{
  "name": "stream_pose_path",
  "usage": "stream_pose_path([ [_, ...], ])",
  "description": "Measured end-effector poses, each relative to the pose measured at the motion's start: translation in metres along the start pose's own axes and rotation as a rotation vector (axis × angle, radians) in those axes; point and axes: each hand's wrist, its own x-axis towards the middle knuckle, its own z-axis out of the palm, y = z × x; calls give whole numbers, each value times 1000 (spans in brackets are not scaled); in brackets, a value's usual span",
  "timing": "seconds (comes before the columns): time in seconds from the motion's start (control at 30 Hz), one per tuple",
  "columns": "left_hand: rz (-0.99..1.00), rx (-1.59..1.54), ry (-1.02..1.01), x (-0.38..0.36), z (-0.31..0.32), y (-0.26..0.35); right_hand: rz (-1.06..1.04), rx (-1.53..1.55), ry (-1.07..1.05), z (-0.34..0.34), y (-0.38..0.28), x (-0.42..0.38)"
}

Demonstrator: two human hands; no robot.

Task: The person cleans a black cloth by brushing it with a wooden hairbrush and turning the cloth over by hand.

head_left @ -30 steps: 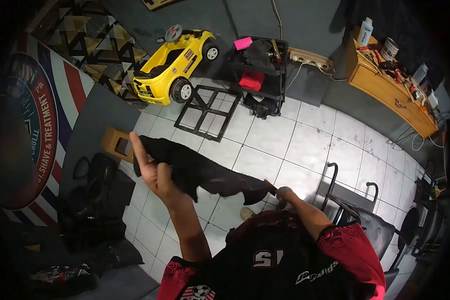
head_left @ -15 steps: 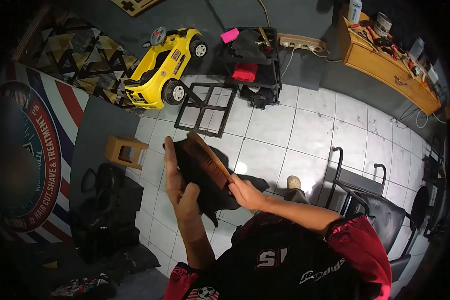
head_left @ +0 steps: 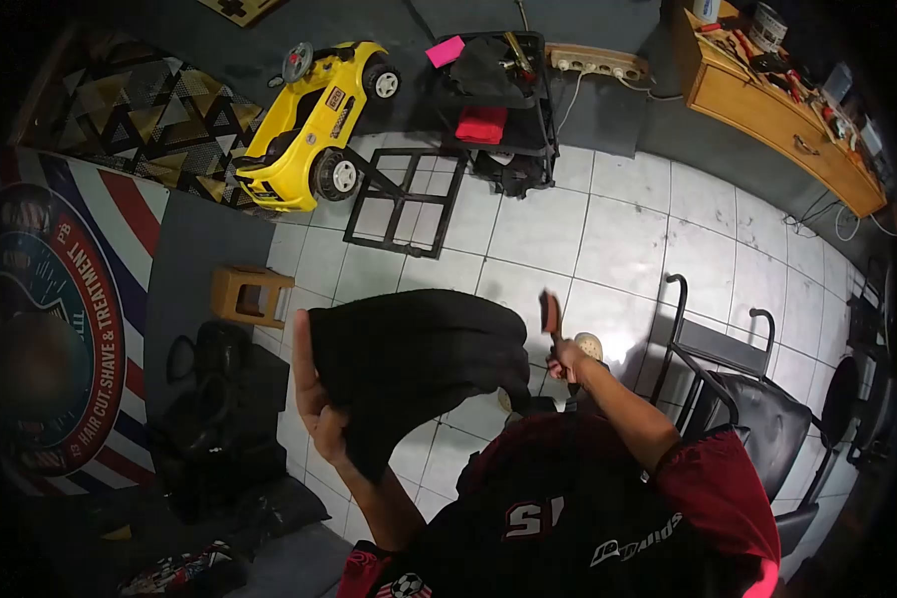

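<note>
A black cloth [head_left: 419,344] hangs spread out in front of my body, its left edge in my left hand [head_left: 321,404]. One finger of that hand points up along the cloth's edge, while the others are partly hidden behind the fabric. To the right of the cloth, my right hand [head_left: 568,361] is closed on the handle of a brush [head_left: 551,317], whose reddish-brown head points up and away from me. The brush and the cloth are apart.
A yellow toy car [head_left: 304,130] and a black frame [head_left: 406,204] are ahead. Beyond stands a black cart [head_left: 488,90]. A wooden stool [head_left: 252,295] is at left, a black chair [head_left: 752,429] at right, and a wooden desk [head_left: 767,120] with tools at upper right.
My right hand has moved right with the brush, away from the cloth. The bunched cloth now hangs spread wide, and my left hand has shifted left and slightly down.
</note>
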Motion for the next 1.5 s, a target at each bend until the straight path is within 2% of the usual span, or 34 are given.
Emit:
stream_pose_path([
  [0.1,-106,67,-113,-3,7,-3,-382,68,-17,72,-17,-112],
  [0.17,-409,-59,117,-5,8,-13,-512,35,-92,111,-18,-177],
  [0.23,-363,58,124,-5,36,-17,-796,-219,-266,124,2,-193],
  [0.3,-394,228,222,-5,50,-20,-1398,-727,-239,129,18,-190],
  [0.33,-325,274,159,-4,53,-22,-1333,-945,-314,126,21,-191],
  [0.37,-326,282,156,-2,51,-19,-1331,-936,-317,122,25,-177],
  [0.43,-250,422,116,7,39,-12,-1161,-1181,-154,105,36,-123],
  [0.47,-274,380,241,3,32,-7,-1094,-1393,-113,90,29,-107],
  [0.5,-272,382,239,1,20,-2,-1063,-1475,-51,67,30,-84],
  [0.53,-174,352,186,1,2,1,-1030,-1559,10,38,32,-53],
  [0.6,-75,327,136,8,-35,3,-941,-1565,158,-36,49,20],
  [0.67,-56,155,-55,12,-58,2,-827,-1615,409,-56,42,6],
  [0.7,-51,95,-117,13,-59,3,-720,-1630,416,-69,37,9],
  [0.77,-59,41,-106,1,-42,5,-373,-1438,272,-85,24,15],
  [0.8,17,394,169,-5,-13,6,-255,-1237,266,-83,19,13],
  [0.83,22,393,169,-3,-6,6,-221,-1070,284,-78,17,11],
  [0.9,-101,1071,-277,-2,1,5,-354,-909,299,-38,10,-20],
  [0.97,-157,1311,-351,-6,10,-6,-517,-880,218,16,-5,-91],
  [1.03,-187,1349,-343,-7,14,-15,-895,-1058,165,39,1,-97],
  [1.1,-117,1396,-361,-7,9,-23,-1051,-989,-35,76,0,-158],
  [1.17,-76,1353,-370,-9,9,-21,-1035,-785,-284,102,10,-198],
  [1.23,15,1255,-392,-8,11,-19,-1095,-782,-428,117,23,-206],
  [1.27,19,1255,-391,-9,12,-15,-1091,-902,-481,120,23,-206],
  [1.3,93,1244,-391,-12,12,-7,-1095,-900,-485,117,26,-192],
  [1.37,167,1240,-382,-17,3,5,-1034,-1340,-461,102,31,-147],
  [1.43,319,1165,-135,-19,-14,12,-910,-1640,-301,68,27,-106],
  [1.47,317,1168,-127,-19,-23,15,-878,-1773,-252,40,29,-68],
  [1.5,296,1044,-119,-19,-31,18,-779,-1753,-130,8,36,-29],
])
